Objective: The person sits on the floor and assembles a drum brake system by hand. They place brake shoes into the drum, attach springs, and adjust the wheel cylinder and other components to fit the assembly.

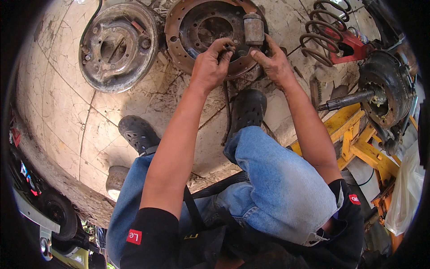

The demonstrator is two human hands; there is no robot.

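Observation:
My left hand (212,62) is closed in a pinch on a small dark piece (227,46) over the brake assembly; its kind is too small to tell. My right hand (276,65) curls around the lower end of a worn grey metal cylinder (254,29), its thumb at a short stub below and its fingers along the right side. Some of those fingers are hidden. Beneath both hands lies a rusty round brake backing plate (204,38), with curved brake shoes (174,39) along its edge.
Another round backing plate (93,74) lies to the left. A coil spring (316,38) and a red stand (351,47) are at the far right. Nearer are a hub with an axle shaft (349,99) and a yellow metal frame (374,154). My shoes (247,110) rest on cracked, dirty tiles.

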